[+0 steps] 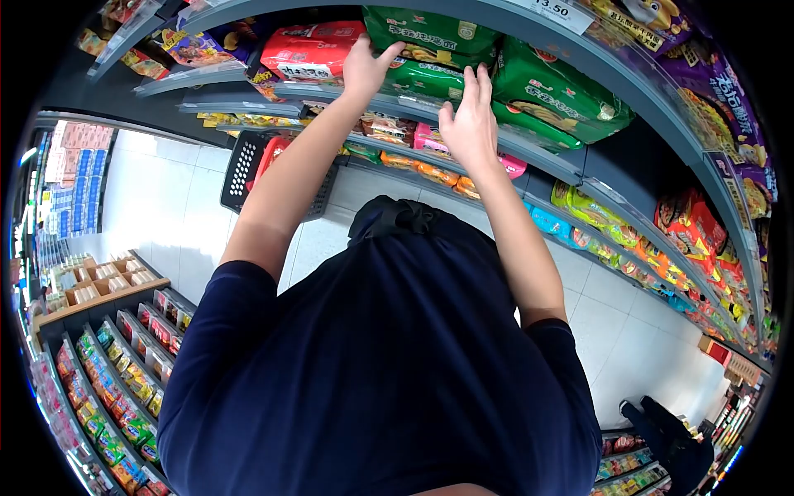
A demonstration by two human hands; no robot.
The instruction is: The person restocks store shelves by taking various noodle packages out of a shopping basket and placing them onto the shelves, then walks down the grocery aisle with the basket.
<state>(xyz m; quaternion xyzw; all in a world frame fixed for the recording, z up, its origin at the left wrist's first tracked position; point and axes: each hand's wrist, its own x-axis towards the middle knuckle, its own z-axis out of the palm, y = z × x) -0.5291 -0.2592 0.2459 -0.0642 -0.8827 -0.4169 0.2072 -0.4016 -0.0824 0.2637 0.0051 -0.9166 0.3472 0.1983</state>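
My left hand [364,73] reaches onto the shelf where a red multipack of instant noodles [310,48] meets a green noodle multipack [434,33]. Its thumb is spread toward the green pack's front, and the fingers point up along the seam between the two. My right hand [471,124] is raised at the lower green pack [422,78], fingers stretched out and thumb apart. Whether its fingertips touch the wrapper I cannot tell. To its right sits a larger green noodle multipack [558,91]. Neither hand is closed around anything.
A dark shopping basket [240,165] with something red in it stands on the pale floor [169,186]. Lower shelves hold colourful packets [430,169]. A snack rack [107,372] is behind me at left. Another person [670,438] in dark clothes is at lower right.
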